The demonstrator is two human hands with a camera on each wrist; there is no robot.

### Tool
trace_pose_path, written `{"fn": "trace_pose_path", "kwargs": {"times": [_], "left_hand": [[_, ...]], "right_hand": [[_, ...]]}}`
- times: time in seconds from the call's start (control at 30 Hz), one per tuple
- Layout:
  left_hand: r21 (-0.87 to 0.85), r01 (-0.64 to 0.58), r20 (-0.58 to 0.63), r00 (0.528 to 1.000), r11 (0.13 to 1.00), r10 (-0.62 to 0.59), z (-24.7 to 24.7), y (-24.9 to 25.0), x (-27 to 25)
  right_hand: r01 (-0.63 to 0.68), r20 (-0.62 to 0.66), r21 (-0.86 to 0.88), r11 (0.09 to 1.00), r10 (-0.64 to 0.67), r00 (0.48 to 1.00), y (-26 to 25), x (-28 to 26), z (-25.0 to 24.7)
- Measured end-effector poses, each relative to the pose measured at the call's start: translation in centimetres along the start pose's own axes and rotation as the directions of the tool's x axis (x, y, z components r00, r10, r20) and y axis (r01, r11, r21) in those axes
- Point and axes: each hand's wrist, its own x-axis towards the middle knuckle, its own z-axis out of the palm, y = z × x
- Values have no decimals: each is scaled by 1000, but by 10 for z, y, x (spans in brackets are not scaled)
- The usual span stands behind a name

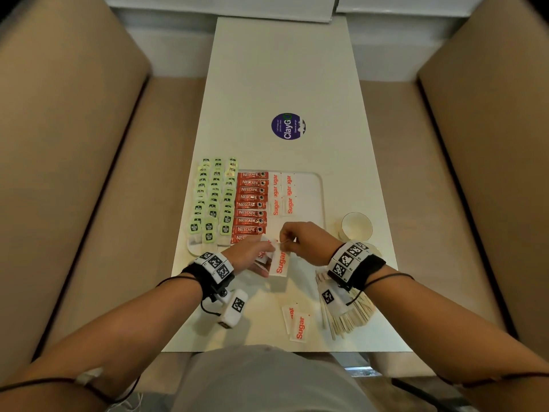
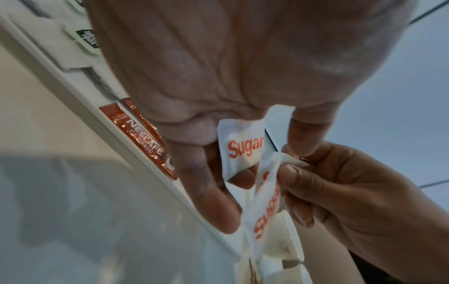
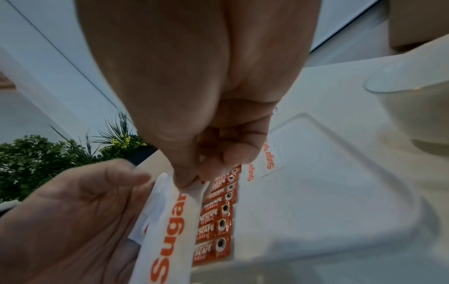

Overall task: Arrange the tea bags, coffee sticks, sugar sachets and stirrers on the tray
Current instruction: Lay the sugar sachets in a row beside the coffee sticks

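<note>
Over the near edge of the white tray (image 1: 321,185), my left hand (image 1: 264,257) holds a small bunch of sugar sachets (image 2: 243,148). My right hand (image 1: 286,239) pinches the top corner of one sugar sachet (image 1: 280,263) from that bunch between thumb and forefinger (image 3: 187,180). On the tray lie rows of green tea bags (image 1: 214,197) at the left, a column of red coffee sticks (image 1: 251,205) and two short columns of sugar sachets (image 1: 282,193). Two more sachets (image 1: 297,322) lie on the table near me. Wooden stirrers (image 1: 353,318) lie fanned out under my right wrist.
A white paper cup (image 1: 356,226) stands on the table just right of the tray. A purple round sticker (image 1: 287,126) marks the table's middle. Beige bench seats flank the narrow white table on both sides. The tray's right part (image 3: 340,182) is bare.
</note>
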Motion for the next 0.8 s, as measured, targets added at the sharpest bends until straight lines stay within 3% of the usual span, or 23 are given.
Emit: {"fn": "trace_pose_path", "kwargs": {"times": [0.07, 0.2, 0.43, 0.57, 0.67, 0.8], "left_hand": [[-14, -46, 24, 999, 999, 47, -4, 1, -1], [135, -147, 21, 989, 980, 145, -10, 1, 0], [278, -167, -30, 983, 946, 182, -22, -1, 2], [185, -117, 12, 993, 976, 116, -27, -2, 0], [192, -100, -28, 994, 976, 108, -32, -5, 2], [35, -54, -129, 990, 998, 58, -32, -3, 2]], "right_hand": [[15, -29, -9, 1000, -16, 999, -5, 5, -3], [32, -56, -6, 999, -32, 998, -13, 14, -8], [24, -64, 14, 1000, -23, 998, -18, 25, -16], [8, -148, -15, 1000, -10, 989, -16, 26, -23], [-20, -212, 7, 1000, 21, 977, -12, 28, -27], [-34, -169, 55, 998, 43, 985, -10, 30, -28]]}}
